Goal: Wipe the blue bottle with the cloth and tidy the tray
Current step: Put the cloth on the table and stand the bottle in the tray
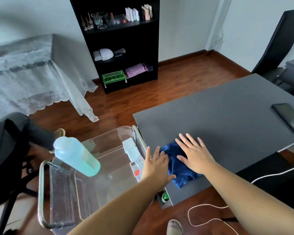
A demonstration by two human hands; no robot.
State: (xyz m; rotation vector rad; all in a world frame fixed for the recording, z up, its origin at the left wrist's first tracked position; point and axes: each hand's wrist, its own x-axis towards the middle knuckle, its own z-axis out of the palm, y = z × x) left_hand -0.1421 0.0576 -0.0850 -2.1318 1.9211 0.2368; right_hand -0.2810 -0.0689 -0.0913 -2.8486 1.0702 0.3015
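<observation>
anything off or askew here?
Nothing spilled or damaged. The blue bottle leans in the clear tray rather than standing upright. The blue cloth lies rumpled at the grey table edge under both flat hands.

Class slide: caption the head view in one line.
Both hands, left and right, flat on blue cloth on grey table; blue bottle stands in clear tray.
</observation>
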